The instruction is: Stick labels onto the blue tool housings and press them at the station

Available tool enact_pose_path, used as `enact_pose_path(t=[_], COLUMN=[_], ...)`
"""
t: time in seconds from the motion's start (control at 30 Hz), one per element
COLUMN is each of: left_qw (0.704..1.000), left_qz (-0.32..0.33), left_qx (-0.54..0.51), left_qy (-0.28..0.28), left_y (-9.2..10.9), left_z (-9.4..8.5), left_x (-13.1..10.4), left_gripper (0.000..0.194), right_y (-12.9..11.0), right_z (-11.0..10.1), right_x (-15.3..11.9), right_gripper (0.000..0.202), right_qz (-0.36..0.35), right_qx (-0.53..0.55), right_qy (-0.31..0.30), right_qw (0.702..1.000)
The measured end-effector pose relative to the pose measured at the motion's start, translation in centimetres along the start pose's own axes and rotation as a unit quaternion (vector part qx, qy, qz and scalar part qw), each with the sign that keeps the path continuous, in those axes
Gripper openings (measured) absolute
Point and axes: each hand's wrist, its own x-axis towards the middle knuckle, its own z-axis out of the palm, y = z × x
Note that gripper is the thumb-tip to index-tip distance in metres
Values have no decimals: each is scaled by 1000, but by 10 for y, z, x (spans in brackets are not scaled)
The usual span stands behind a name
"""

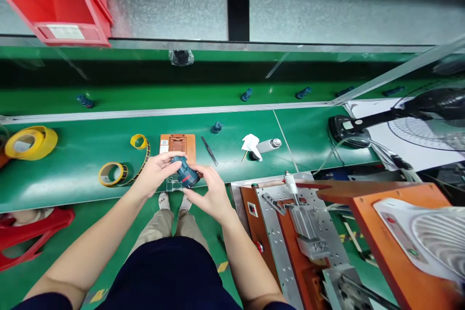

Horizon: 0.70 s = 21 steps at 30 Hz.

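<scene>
A dark blue tool housing (186, 172) with a red marking is between my two hands, tilted above the front edge of the green bench. My left hand (160, 172) pinches its upper left end between thumb and fingers. At its lower right end, my right hand (212, 191) grips with the thumb below and the fingers above. Behind the hands lies an orange fixture (191, 144) with white labels, partly covered by them. Black tweezers (209, 151) lie just right of the fixture. Another small blue housing (216, 127) stands farther back.
Rolls of yellow tape (32, 142) and a label strip roll (113, 174) lie left. A white cloth (251, 144) touches a grey bottle (269, 146). Several blue housings sit beyond the rail. An orange-and-metal press (305, 223) stands close on my right; a black lamp base (348, 131) is behind it.
</scene>
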Motion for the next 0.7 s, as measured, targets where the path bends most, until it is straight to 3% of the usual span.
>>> enact_pose_path(t=[0.17, 0.27, 0.43, 0.53, 0.7], left_qw=[997, 995, 989, 987, 987], left_qz=[55, 82, 138, 154, 152], left_qx=[-6, 4, 36, 34, 38], left_qy=[44, 58, 41, 41, 44], left_y=[25, 32, 41, 46, 49], left_z=[28, 44, 57, 62, 70], left_x=[-21, -33, -47, -53, -53], left_gripper=[43, 41, 37, 35, 38], right_y=[-20, -25, -36, -47, -59], right_z=[-20, -22, -16, -17, -27], right_x=[-11, -18, -23, -23, -21], right_gripper=[43, 35, 40, 45, 47], right_qz=[87, 147, 203, 217, 246], right_qx=[158, 289, 465, 522, 563], right_qy=[-1, -20, -5, 5, -4], right_qw=[984, 946, 861, 825, 789])
